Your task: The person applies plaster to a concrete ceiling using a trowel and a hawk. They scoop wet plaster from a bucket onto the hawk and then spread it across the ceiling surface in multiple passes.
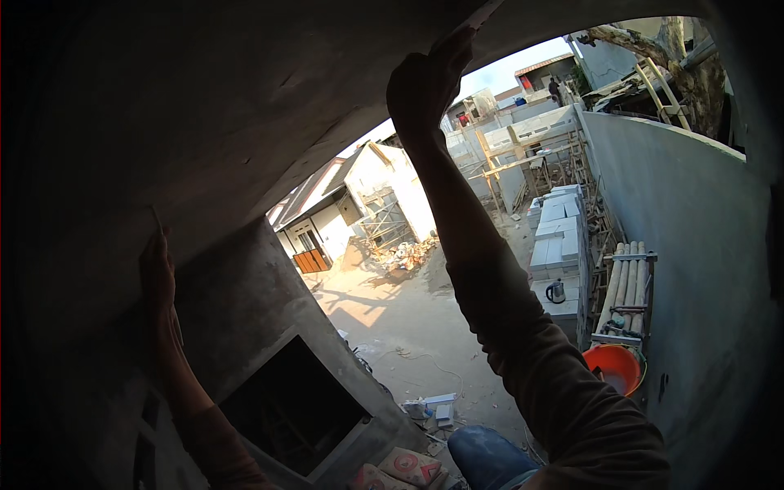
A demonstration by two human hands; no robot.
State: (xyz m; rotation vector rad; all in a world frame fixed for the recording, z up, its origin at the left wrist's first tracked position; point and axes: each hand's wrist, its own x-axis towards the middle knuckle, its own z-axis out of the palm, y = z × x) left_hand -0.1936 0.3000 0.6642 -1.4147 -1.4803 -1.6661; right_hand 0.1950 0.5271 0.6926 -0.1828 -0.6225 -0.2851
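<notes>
Both my arms are raised to a rough grey plastered ceiling [245, 106] that is in deep shade. My left hand [157, 273] is closed around a thin, pale, stick-like thing [155, 216], whose tip reaches the ceiling surface. Its exact kind is too dark to make out. Higher up, my right hand [425, 94] is bent at the wrist and closed by the ceiling's outer edge. Beside its fingertips a narrow pale strip [483, 13] shows at that edge; whether the fingers grip it is hidden in shadow.
Below right, an orange bucket [614, 367] stands by a bundle of bamboo poles [625, 286]. A kettle [555, 291] rests on stacked pale blocks [559, 233] along a grey wall [678, 212]. Sacks [412, 465] lie below, near a dark square opening [296, 404].
</notes>
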